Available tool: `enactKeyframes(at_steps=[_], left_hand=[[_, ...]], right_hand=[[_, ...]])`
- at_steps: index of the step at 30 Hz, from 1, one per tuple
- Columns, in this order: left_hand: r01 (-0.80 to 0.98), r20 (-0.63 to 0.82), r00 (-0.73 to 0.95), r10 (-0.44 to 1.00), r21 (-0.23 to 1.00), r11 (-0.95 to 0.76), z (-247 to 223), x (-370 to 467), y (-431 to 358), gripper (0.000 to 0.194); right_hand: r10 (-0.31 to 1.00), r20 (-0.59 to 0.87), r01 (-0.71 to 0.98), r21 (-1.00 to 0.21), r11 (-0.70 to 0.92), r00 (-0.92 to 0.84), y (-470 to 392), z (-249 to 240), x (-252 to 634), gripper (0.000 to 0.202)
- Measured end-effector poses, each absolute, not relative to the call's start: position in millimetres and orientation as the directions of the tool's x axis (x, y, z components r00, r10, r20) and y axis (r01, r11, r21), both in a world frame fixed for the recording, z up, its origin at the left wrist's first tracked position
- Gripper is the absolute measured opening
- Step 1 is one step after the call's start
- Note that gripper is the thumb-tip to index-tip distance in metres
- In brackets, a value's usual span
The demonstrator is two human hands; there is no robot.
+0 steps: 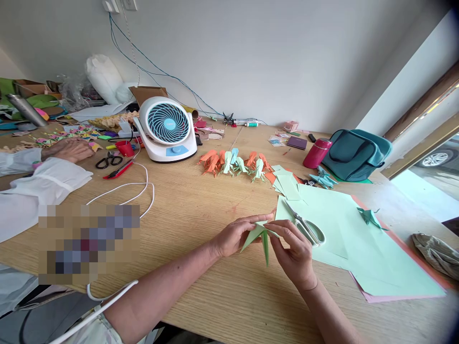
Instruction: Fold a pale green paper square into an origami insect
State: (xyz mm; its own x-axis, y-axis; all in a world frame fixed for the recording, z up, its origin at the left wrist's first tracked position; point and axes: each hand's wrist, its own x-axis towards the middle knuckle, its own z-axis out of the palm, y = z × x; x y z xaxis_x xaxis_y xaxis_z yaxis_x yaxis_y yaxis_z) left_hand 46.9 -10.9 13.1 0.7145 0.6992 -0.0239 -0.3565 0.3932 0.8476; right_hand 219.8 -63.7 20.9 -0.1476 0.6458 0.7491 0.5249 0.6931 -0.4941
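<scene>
A folded green paper piece point(265, 243) with pointed flaps is held between both hands above the wooden table. My left hand point(234, 235) grips it from the left, fingers closed on its upper part. From the right, my right hand point(294, 251) pinches the paper's upper right side with thumb and fingers. One narrow flap hangs down between the hands, and another points down to the left. Scissors with pale handles point(309, 230) lie just right of my right hand on light green paper sheets point(333, 215).
Folded orange and green paper figures point(233, 162) stand mid-table behind the hands. A white fan point(168, 126), red bottle point(317, 153) and teal bag point(353, 154) are farther back. Another person's hands point(71, 150) rest at the left near black scissors point(109, 160). A white cable crosses the left side.
</scene>
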Motion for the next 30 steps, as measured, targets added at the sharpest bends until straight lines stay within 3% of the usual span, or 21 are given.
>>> enactKeyframes(at_steps=[4, 10, 19, 30], left_hand=[[-0.326, 0.021, 0.716, 0.698, 0.894, 0.307, 11.5, 45.9, -12.0, 0.041], [-0.305, 0.016, 0.631, 0.775, 0.924, 0.230, 12.9, 49.1, -14.4, 0.044], [-0.346, -0.103, 0.596, 0.796, 0.862, 0.370, 8.2, 54.0, -17.6, 0.046], [-0.405, -0.072, 0.630, 0.773, 0.819, 0.406, 11.7, 56.6, -19.2, 0.042]], right_hand=[[0.671, 0.733, 0.537, -0.522, 0.663, -0.115, -63.4, 20.8, 220.8, 0.035], [0.624, 0.756, 0.552, -0.440, 0.708, -0.199, -62.8, 21.9, 219.2, 0.037], [0.598, 0.760, 0.568, -0.384, 0.728, -0.253, -62.7, 17.3, 217.0, 0.037], [0.557, 0.762, 0.573, -0.307, 0.760, -0.330, -62.1, 15.4, 218.1, 0.035]])
